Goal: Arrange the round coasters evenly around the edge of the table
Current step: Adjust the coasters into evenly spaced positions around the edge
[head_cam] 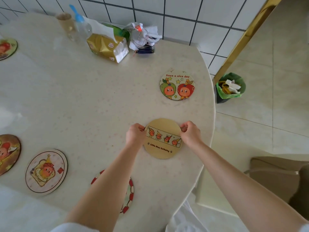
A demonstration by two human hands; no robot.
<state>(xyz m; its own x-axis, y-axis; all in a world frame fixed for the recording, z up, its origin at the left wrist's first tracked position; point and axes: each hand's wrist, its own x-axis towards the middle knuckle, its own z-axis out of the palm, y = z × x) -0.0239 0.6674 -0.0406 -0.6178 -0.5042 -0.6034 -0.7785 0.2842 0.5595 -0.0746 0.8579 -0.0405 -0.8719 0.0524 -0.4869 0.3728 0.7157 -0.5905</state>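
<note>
Yellow coaster [163, 138] (flat, seemingly) pinched between left hand [135, 135] and right hand [190, 133].

- A pale, speckled round table [87, 101] stands against a tiled wall.
- A yellow coaster [163, 138] lies flat near its right edge, pinched between the fingers of the left hand [134, 135] and right hand [190, 133].
- Beyond the fingertips lies a "Have a nice day" coaster [177, 85].
- Left of the fingers lie a toast-picture coaster [46, 172] and a brown coaster [8, 153].
- A red-rimmed coaster [129, 191] lies under the left forearm.
- Far beyond lie a gold tissue pack [107, 47] and a bottle [82, 26].
</note>
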